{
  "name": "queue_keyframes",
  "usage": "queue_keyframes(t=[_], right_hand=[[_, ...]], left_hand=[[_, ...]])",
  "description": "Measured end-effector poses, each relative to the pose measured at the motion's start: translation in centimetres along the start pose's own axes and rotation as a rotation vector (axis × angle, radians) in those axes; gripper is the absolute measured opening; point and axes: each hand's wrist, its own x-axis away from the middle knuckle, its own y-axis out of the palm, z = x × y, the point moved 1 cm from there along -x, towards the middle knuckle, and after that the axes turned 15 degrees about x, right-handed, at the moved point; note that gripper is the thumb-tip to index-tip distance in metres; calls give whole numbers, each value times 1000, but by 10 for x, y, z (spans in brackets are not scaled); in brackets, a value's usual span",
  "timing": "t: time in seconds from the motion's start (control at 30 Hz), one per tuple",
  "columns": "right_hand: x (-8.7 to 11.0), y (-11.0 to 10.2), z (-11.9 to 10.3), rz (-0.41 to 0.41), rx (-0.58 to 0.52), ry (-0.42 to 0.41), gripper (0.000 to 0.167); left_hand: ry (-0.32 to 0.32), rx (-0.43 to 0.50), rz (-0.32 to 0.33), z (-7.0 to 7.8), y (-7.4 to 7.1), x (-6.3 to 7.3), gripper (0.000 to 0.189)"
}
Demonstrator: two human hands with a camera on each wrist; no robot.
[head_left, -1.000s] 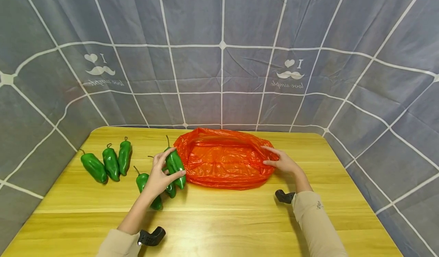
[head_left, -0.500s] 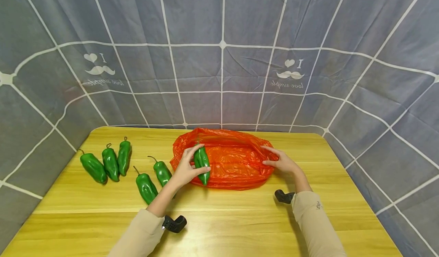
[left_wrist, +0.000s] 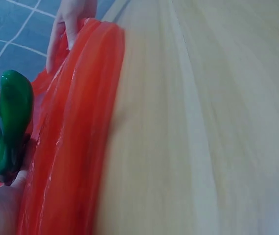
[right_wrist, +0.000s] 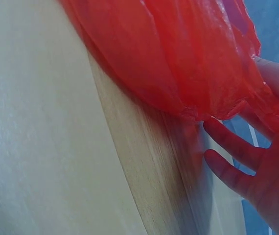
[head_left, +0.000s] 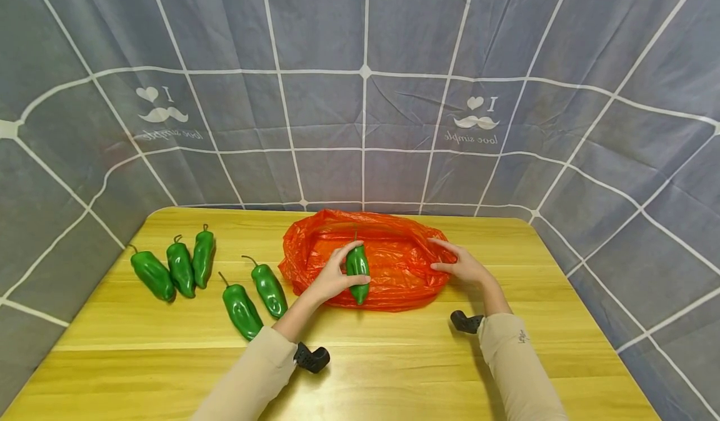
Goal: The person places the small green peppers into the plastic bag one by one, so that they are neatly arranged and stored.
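A thin red plastic bag [head_left: 394, 294] lies spread on the wooden table with its mouth agape toward the far side. Over the bag's middle, my left hand [head_left: 330, 278] holds a green pepper [head_left: 357, 272] between thumb and fingers, stem pointing away. The left wrist view shows this green pepper [left_wrist: 13, 115] beside the bag's near wall [left_wrist: 76, 127]. At the bag's right side, my right hand [head_left: 465, 267] holds the rim. In the right wrist view, red plastic [right_wrist: 203, 63] runs between the thumb and fingers of that hand [right_wrist: 271, 171].
Two green peppers [head_left: 269, 290] lie left of the bag, near my left forearm. Further left sits a group of three more peppers [head_left: 181, 268]. A grey curtain [head_left: 332, 121] with white lines surrounds the table's [head_left: 405, 352] back and sides.
My left hand has carried the pepper rightward, from the bag's left edge to above its middle. Two peppers it partly covered now show. My right hand has stayed at the rim.
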Motion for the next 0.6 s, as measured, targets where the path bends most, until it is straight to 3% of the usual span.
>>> queue_keyframes(t=[0.2, 0.43, 0.6], right_hand=[[0, 1, 1, -1, -5, 12, 63], [2, 1, -1, 9, 1, -2, 63], [4, 1, -2, 22, 18, -41, 63]], left_hand=[[-20, 9, -18, -6, 7, -13, 74], [-29, 38, -107, -9, 20, -26, 74], [-69, 61, -131, -2, 29, -29, 73]])
